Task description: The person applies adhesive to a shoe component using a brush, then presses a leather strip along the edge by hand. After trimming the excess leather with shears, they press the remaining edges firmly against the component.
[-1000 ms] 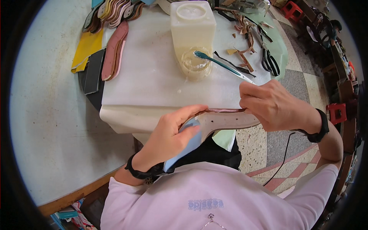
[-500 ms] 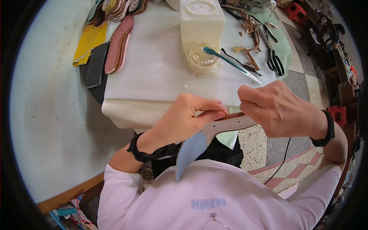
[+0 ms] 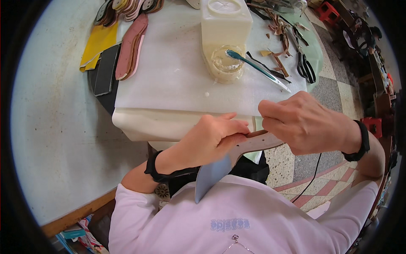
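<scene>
I hold a shoe insole [image 3: 253,144], greyish with a brown rim, just in front of my chest, off the near edge of the table. My left hand [image 3: 211,139] grips its middle, and a pale blue flap [image 3: 211,178] hangs down from under that hand. My right hand [image 3: 302,122] pinches the insole's far end with its fingertips. A dark band sits on each wrist.
A white sheet [image 3: 169,80] covers the pale table [image 3: 50,127]. On it stand a white plastic jug [image 3: 224,21] and a glue pot [image 3: 224,63] with a teal-handled brush [image 3: 258,70]. Pink insoles [image 3: 131,44], yellow and black pieces lie far left. Scissors [image 3: 306,67] and leather scraps lie far right.
The insole has tilted so its blue flap hangs lower toward my chest. My left hand has slid up along it toward my right hand.
</scene>
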`<action>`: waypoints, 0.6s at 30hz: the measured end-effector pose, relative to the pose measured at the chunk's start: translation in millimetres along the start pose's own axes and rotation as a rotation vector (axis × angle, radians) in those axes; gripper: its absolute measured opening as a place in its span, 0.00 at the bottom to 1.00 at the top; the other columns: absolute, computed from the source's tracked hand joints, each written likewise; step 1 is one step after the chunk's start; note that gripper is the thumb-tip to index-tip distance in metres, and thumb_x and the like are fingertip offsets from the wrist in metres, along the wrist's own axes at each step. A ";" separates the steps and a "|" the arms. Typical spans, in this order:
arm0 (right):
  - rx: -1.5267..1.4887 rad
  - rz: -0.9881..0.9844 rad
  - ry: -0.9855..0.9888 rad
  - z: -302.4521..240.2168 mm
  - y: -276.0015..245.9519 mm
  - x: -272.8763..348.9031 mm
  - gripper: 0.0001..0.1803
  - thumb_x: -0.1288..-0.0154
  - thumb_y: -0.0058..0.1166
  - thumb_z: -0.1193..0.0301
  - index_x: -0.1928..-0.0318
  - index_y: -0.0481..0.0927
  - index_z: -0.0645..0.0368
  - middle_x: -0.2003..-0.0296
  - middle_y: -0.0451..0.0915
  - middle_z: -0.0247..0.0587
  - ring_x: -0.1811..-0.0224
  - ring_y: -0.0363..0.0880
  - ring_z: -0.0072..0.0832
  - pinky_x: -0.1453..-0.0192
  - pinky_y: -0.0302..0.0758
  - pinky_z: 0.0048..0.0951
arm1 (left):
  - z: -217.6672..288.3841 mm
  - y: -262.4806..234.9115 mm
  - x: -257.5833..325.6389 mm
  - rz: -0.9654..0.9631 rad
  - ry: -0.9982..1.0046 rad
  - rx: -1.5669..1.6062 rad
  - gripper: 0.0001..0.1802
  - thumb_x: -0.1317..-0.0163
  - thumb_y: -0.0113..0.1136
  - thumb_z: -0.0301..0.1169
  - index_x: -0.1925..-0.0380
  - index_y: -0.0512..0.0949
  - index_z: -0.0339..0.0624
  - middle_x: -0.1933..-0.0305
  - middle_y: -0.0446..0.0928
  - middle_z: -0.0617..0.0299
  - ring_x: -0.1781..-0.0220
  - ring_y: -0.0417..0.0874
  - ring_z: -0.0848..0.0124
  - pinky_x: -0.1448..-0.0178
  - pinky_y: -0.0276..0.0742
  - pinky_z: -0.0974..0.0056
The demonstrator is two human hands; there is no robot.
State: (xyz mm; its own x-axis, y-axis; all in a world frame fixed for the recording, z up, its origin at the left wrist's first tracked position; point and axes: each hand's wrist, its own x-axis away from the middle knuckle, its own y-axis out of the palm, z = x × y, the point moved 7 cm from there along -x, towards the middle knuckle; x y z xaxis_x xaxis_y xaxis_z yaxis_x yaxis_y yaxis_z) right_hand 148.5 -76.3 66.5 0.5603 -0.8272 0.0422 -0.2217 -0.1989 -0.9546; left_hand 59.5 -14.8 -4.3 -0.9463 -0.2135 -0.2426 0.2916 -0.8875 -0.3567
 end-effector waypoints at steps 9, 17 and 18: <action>-0.016 -0.040 0.053 5.0 1.0 0.6 0.08 0.60 0.54 0.79 0.77 0.68 0.64 0.73 0.61 0.39 0.82 0.66 0.33 0.81 0.61 0.34 | -0.1 6.4 -10.7 -0.062 -0.002 -0.018 0.05 0.43 0.57 0.22 0.66 0.78 0.37 0.77 0.77 0.52 0.74 0.73 0.52 0.50 0.67 0.53; 0.032 -0.056 0.052 8.5 -1.0 0.2 0.10 0.62 0.56 0.79 0.75 0.70 0.62 0.72 0.62 0.38 0.81 0.66 0.33 0.81 0.60 0.34 | 3.1 13.5 -27.7 -0.110 0.045 -0.013 0.04 0.41 0.57 0.25 0.69 0.78 0.37 0.79 0.73 0.48 0.74 0.68 0.49 0.57 0.67 0.52; 0.024 -0.056 0.054 9.2 -1.5 0.5 0.10 0.62 0.56 0.79 0.75 0.70 0.62 0.72 0.63 0.38 0.81 0.66 0.33 0.80 0.60 0.34 | 2.9 14.0 -28.5 -0.121 0.037 -0.002 0.04 0.41 0.56 0.25 0.68 0.78 0.36 0.79 0.73 0.48 0.74 0.68 0.49 0.54 0.68 0.51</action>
State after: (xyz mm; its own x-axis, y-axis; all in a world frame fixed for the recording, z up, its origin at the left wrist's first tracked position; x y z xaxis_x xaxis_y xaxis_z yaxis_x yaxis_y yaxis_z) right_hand 156.4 -71.6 65.3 0.5275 -0.8422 0.1110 -0.1713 -0.2334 -0.9572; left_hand 90.2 -22.3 0.3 -0.9688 -0.0895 -0.2312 0.1760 -0.9049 -0.3874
